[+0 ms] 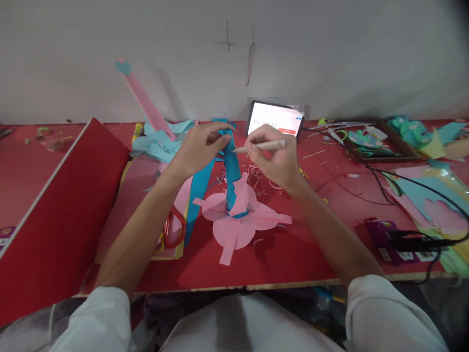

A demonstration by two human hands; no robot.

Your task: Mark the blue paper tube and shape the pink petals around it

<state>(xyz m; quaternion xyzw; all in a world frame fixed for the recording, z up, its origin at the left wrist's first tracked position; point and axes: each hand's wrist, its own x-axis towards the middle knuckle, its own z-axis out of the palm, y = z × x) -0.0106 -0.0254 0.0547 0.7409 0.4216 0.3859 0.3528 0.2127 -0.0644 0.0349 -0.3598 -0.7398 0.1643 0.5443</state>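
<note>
1. My left hand (200,146) pinches the top of the blue paper tube (231,171), upright mid-table on its pink paper base (234,222)
2. My right hand (276,159) grips a pen (262,145), tip touching the tube
3. Bare red table (286,254) out to the near edge; scissors (174,229) just left

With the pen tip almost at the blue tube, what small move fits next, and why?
Probably ease the pen tip onto the blue paper tube. The right hand holds it just beside the tube, and the left hand grips the tube's top, steadying it upright.
</note>
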